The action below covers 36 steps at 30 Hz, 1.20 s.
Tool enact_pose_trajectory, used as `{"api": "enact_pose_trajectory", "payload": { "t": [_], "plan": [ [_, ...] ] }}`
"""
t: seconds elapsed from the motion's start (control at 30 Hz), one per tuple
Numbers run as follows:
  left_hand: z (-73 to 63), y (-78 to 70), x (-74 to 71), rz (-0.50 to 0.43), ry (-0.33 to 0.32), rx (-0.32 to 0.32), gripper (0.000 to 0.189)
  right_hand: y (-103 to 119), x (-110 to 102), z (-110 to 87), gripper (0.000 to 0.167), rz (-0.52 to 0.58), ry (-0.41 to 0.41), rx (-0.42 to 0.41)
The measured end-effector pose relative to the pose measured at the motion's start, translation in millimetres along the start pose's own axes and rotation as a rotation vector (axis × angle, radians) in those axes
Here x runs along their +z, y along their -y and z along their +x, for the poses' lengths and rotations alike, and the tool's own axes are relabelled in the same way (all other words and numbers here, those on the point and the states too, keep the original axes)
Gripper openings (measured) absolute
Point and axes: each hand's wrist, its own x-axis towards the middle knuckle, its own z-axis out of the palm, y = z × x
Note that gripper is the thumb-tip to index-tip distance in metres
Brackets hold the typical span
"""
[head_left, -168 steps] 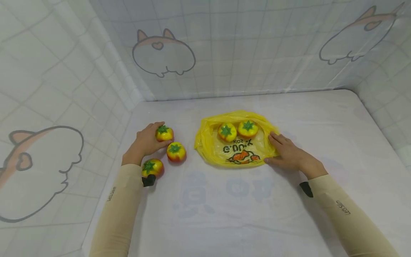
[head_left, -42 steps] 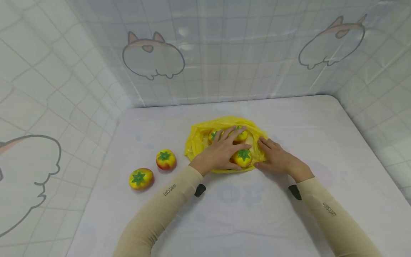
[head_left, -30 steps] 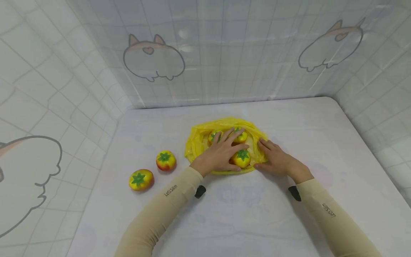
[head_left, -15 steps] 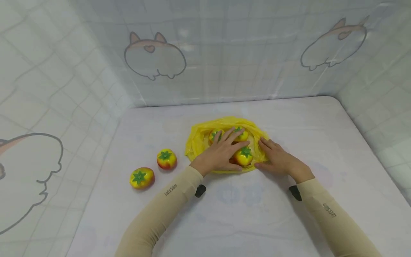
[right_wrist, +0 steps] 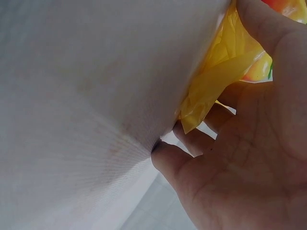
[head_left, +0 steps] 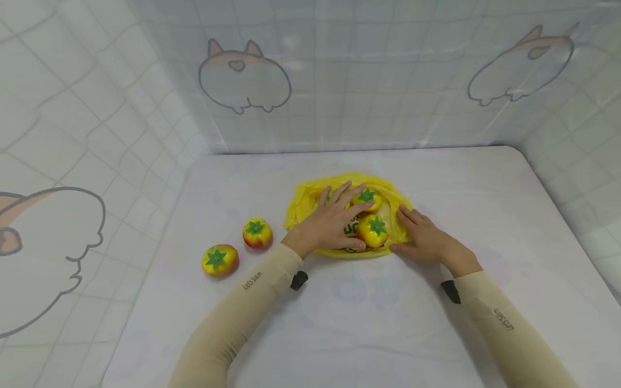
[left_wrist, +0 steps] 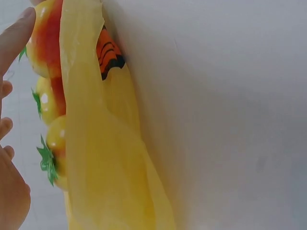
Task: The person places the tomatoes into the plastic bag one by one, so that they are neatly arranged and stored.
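A yellow plastic bag point(head_left: 302, 200) lies with its mouth spread wide, three red-and-yellow toy persimmons inside. Over the bag, my left hand point(head_left: 329, 222) has its fingers spread, partly hiding the back-left persimmon. Beside its thumb sits the front persimmon point(head_left: 372, 230), with another persimmon point(head_left: 366, 199) behind. In the left wrist view a fingertip point(left_wrist: 28, 15) overlaps the nearest persimmon point(left_wrist: 47, 40), above the bag's edge point(left_wrist: 100, 143). My right hand point(head_left: 434, 240) rests at the bag's right rim, thumb and fingers apart; the bag's yellow film point(right_wrist: 218, 72) runs between them in the right wrist view.
Two loose persimmons lie left of the bag, one point(head_left: 258, 234) closer to it and another point(head_left: 220, 261) nearer my left forearm. The white-covered table point(head_left: 339, 334) meets a tiled-pattern wall sheet point(head_left: 378, 102) at the back and both sides.
A persimmon under my left hand on the left side several seconds ago is now in the bag's front. My left hand has since shifted slightly left off it. The right hand keeps its place.
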Motion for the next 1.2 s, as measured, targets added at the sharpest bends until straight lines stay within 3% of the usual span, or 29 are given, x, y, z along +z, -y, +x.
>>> {"api": "enact_pose_trajectory", "payload": {
  "t": [0.3, 0.6, 1.2],
  "plan": [
    [-11.2, 9.6, -6.2, -0.019, -0.043, -0.046, 0.100, -1.3, 0.0, -0.5, 0.095, 0.006, 0.002, 0.002],
    [-31.9, 26.6, -15.1, -0.073, -0.127, -0.096, 0.103, -2.0, 0.1, -1.3, 0.095, 0.024, -0.002, -0.009],
    [-77.8, 64.9, -24.5, -0.107, -0.163, -0.248, 0.106, -1.1, 1.1, -1.2, 0.094, 0.027, -0.001, 0.002]
  ]
}}
